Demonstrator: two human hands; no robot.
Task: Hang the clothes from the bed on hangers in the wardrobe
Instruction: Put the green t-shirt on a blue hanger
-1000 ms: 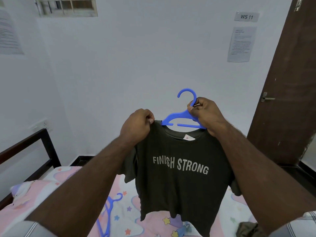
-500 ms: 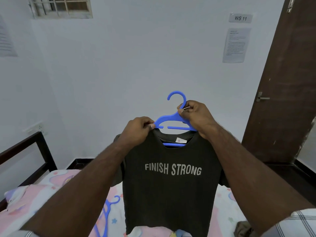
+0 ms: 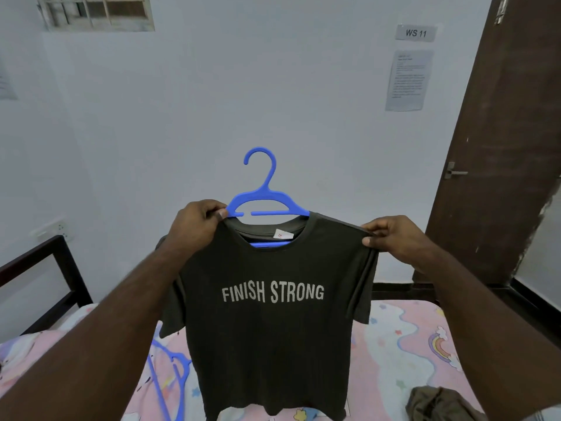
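Dark olive cotton T-shirt [image 3: 270, 305] printed FINISH STRONG hangs above the pink patterned bed [image 3: 403, 347], threaded on a blue plastic hanger [image 3: 267, 205]. Left hand [image 3: 197, 229] pinches the left shoulder seam at the hanger tip; right hand [image 3: 391, 238] pinches the right shoulder. Fabric judged light, limp; carry by the stiff hanger neck.

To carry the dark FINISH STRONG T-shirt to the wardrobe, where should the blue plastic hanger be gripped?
Grip the blue plastic hanger at its neck below the hook, coming from above. The neck stands bare and upright over the T-shirt collar, the hook stays free, and both shoulders would hang balanced.
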